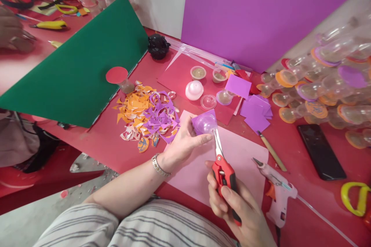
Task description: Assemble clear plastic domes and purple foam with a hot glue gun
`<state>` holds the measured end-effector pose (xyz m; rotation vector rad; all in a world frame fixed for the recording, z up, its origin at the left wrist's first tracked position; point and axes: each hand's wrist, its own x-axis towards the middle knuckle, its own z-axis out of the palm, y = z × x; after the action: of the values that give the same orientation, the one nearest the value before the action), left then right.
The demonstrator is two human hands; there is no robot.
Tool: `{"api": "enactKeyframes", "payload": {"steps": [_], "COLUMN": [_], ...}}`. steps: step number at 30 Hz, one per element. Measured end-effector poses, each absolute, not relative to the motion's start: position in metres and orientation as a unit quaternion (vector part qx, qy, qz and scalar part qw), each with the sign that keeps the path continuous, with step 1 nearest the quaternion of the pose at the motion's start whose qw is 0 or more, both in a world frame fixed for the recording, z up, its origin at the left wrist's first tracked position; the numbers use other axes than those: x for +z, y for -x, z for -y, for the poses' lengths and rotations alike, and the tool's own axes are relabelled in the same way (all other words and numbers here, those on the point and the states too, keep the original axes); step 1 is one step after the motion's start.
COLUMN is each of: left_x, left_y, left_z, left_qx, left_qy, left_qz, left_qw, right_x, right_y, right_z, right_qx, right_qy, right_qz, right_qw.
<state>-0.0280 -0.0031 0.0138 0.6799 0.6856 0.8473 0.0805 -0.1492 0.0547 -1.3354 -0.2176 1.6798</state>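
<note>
My left hand (185,142) is closed on a clear plastic dome cup with a purple paper square stuck to it (204,122), held just above a pale pink sheet (246,158). My right hand (234,208) grips red-handled scissors (222,170), and their blades touch the purple paper's edge at the cup. A pile of orange and purple paper scraps (147,115) lies left of my left hand.
A white glue gun (276,193), a wooden-handled tool (272,150) and a black phone (320,150) lie to the right. Several purple squares (256,112) and small cups (198,72) sit behind. Finished cups are stacked far right (327,85). Another person's hand (11,31) works far left beyond a green sheet (78,65).
</note>
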Motion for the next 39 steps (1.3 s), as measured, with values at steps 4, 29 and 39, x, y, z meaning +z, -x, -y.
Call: {"api": "enactKeyframes", "payload": {"steps": [4,29,39], "left_x": [0.015,0.009,0.011], "left_y": [0.027,0.030,0.034], "left_z": [0.002,0.002,0.000], "left_qx": [0.396,0.358,0.334], "left_qy": [-0.315,-0.366,-0.397], "left_qz": [-0.322,-0.338,-0.344], "left_qw": [0.800,0.790,0.783], "right_x": [0.054,0.057,0.054], "right_y": [-0.079,-0.094,-0.105], "right_z": [0.149,0.157,0.159], "right_qx": [0.676,0.609,0.622], "right_qy": [0.557,0.647,0.643], "right_qz": [0.096,0.142,0.162], "right_qw": [0.473,0.437,0.418]}}
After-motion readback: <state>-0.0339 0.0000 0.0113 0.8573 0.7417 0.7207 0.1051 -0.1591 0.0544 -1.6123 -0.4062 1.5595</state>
